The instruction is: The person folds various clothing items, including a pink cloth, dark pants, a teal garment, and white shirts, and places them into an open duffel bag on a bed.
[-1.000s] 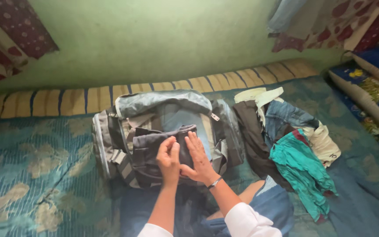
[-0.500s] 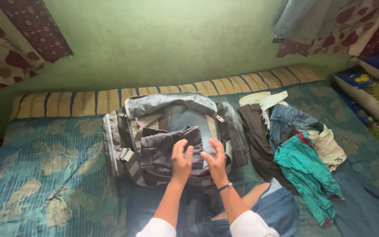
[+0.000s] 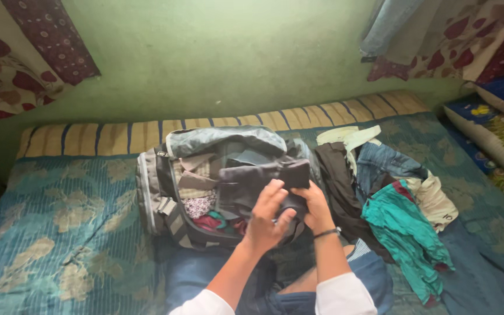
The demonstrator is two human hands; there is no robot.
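Lifted since the earlier frames, the dark folded garment point(image 3: 263, 175) no longer lies flat on top of the bag's contents; it is now raised above the open duffel bag point(image 3: 164, 192) and shifted toward the right, uncovering a patterned cloth point(image 3: 196, 205) and red and green pieces inside. Both hands have moved right with it. The left hand point(image 3: 266, 219) grips the garment's near edge, fingers curled over the fabric; the right hand point(image 3: 313, 207) is closed on it from below and behind, a thin band at the wrist. White sleeves show at the near edge.

The grey bag sits unzipped on a bed point(image 3: 65, 233) covered with a teal sheet printed with pale leaf shapes. Along the far side of the bed runs a strip of yellow mattress with blue stripes point(image 3: 106, 135), set against a plain green wall point(image 3: 223, 52). Just right of the bag lies a loose pile of clothes point(image 3: 392, 192), with black, denim, cream and turquoise pieces touching one another. Red-patterned curtains point(image 3: 24, 52) hang at the far left, and more cloth hangs at the far right. Rolled blue floral bedding point(image 3: 497, 128) lies at the right edge.
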